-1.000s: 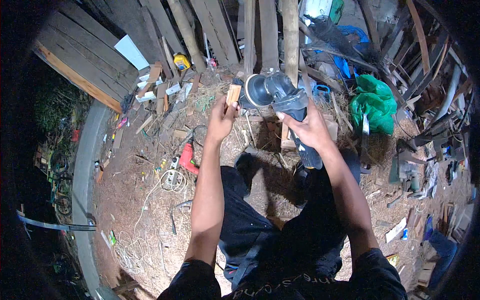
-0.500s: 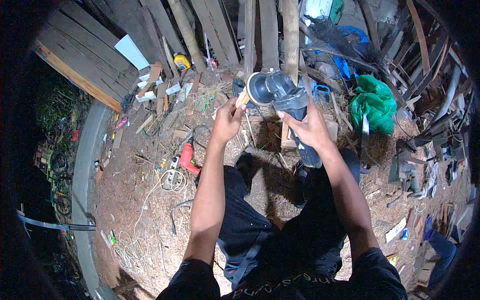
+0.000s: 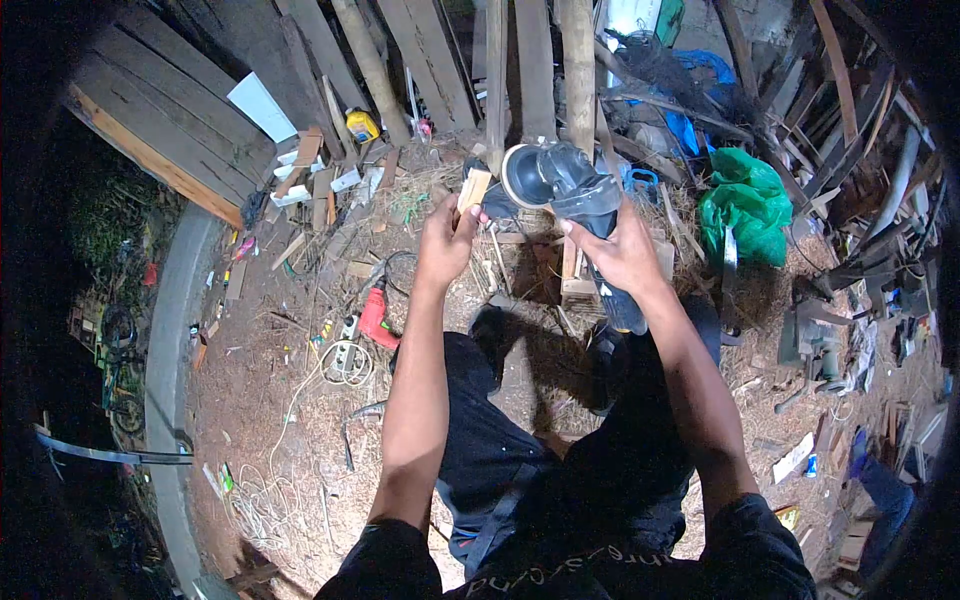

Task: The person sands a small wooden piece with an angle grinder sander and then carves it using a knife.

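My left hand (image 3: 447,240) is closed on a small pale wooden block (image 3: 474,190), gripped between thumb and fingers with its flat face turned up toward me. In my right hand (image 3: 622,250) is a black angle grinder (image 3: 590,200), the fingers wrapped round its body. A round sanding disc (image 3: 520,176) sits on the grinder's head and faces left, toward the block. A narrow gap separates disc and block. Whether the disc is spinning cannot be made out.
On the ground at left lie a red power drill (image 3: 377,318), a power strip (image 3: 347,355) and a coiled cord (image 3: 262,508). A green plastic bag (image 3: 745,205) stands at right. Planks (image 3: 425,65) lean at the back. Wood scraps and shavings cover the dirt floor.
The wooden block has come away from the sanding disc and turned so its flat face shows. My left hand has shifted slightly left, and the grinder slightly right.
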Tool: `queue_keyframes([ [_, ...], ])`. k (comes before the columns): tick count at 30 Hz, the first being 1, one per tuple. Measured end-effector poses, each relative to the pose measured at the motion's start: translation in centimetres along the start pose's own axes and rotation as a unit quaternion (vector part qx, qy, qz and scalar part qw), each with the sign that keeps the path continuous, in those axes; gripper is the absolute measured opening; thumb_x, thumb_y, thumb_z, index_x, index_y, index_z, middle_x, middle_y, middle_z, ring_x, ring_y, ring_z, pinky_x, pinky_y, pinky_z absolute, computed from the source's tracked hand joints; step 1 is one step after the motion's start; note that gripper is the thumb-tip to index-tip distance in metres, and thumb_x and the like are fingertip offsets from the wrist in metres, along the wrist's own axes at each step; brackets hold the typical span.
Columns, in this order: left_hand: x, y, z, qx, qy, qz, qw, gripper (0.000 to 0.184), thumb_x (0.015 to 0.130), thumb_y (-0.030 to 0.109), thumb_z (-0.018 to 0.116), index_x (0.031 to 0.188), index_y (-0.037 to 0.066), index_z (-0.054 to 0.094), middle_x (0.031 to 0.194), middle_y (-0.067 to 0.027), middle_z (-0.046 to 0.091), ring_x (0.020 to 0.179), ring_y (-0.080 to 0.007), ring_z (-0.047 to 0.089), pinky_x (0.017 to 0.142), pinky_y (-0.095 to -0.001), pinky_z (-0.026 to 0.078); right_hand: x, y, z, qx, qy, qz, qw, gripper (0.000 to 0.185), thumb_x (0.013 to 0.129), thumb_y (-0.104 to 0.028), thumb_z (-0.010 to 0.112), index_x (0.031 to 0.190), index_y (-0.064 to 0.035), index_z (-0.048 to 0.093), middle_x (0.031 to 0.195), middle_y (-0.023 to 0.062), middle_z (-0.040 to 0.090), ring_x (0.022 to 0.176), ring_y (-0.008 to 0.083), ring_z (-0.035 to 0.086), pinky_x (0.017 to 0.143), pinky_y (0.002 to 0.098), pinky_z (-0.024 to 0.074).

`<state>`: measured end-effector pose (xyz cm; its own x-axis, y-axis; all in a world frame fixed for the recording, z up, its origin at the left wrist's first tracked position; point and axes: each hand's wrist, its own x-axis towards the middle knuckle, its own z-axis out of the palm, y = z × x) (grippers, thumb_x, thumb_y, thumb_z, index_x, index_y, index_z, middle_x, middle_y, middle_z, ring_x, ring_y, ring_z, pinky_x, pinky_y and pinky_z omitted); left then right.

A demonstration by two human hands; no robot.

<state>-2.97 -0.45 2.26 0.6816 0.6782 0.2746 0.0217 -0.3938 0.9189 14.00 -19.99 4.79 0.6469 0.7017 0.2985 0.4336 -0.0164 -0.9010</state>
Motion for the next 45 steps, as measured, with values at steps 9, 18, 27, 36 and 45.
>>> queue_keyframes([
  [9, 0.1, 0.8, 1.2, 0.030, -0.026, -0.004, 0.999, 0.015, 0.097, 0.008, 0.053, 0.105, -0.002, 0.059, 0.080, -0.0009, 0.062, 0.072, -0.0053, 0.051, 0.064, -0.0228, 0.042, -0.1, -0.5, 0.4, -0.041, -0.003, -0.001, 0.999, 0.067, 0.075, -0.031, 0.081, 0.123, 0.0037, 0.052, 0.112, 0.0201, 0.065, 0.104, 0.0292, 0.064, 0.092, 0.0390, 0.0486],
  [18, 0.1, 0.0, -0.6, -0.028, 0.004, 0.024, 0.999, 0.016, 0.097, 0.008, 0.055, 0.109, -0.002, 0.059, 0.083, 0.0014, 0.060, 0.072, -0.0051, 0.051, 0.064, -0.0219, 0.042, -0.2, -0.8, 0.0, -0.006, -0.010, -0.002, 1.000, 0.065, 0.076, -0.033, 0.081, 0.124, 0.0020, 0.053, 0.112, 0.0178, 0.067, 0.105, 0.0278, 0.065, 0.092, 0.0381, 0.0486],
  [27, 0.7, -1.3, -0.4, 0.028, 0.012, 0.041, 0.999, 0.018, 0.096, 0.008, 0.058, 0.112, 0.000, 0.059, 0.082, 0.0011, 0.057, 0.070, -0.0046, 0.046, 0.061, -0.0227, 0.039, -0.3, 0.7, 0.6, 0.019, -0.033, -0.001, 0.999, 0.061, 0.077, -0.030, 0.080, 0.123, 0.0007, 0.054, 0.112, 0.0155, 0.066, 0.104, 0.0241, 0.063, 0.094, 0.0362, 0.0474],
  [36, 1.2, -3.2, -1.5, 0.036, 0.018, 0.083, 0.996, 0.019, 0.094, 0.008, 0.060, 0.111, -0.001, 0.061, 0.079, 0.0008, 0.055, 0.070, -0.0068, 0.046, 0.061, -0.0249, 0.039, -0.2, 0.3, 0.2, 0.033, -0.044, -0.002, 0.998, 0.056, 0.079, -0.026, 0.080, 0.121, 0.0012, 0.055, 0.110, 0.0129, 0.066, 0.102, 0.0195, 0.062, 0.093, 0.0337, 0.0469],
  [45, 0.5, 0.5, -0.5, 0.071, 0.004, 0.024, 0.997, 0.020, 0.094, 0.008, 0.060, 0.112, 0.000, 0.061, 0.080, 0.0001, 0.058, 0.070, -0.0065, 0.048, 0.062, -0.0242, 0.040, -0.6, -0.3, 0.5, 0.061, -0.060, -0.014, 0.996, 0.063, 0.077, -0.034, 0.081, 0.122, 0.0020, 0.054, 0.113, 0.0186, 0.065, 0.105, 0.0263, 0.064, 0.094, 0.0377, 0.0477],
])
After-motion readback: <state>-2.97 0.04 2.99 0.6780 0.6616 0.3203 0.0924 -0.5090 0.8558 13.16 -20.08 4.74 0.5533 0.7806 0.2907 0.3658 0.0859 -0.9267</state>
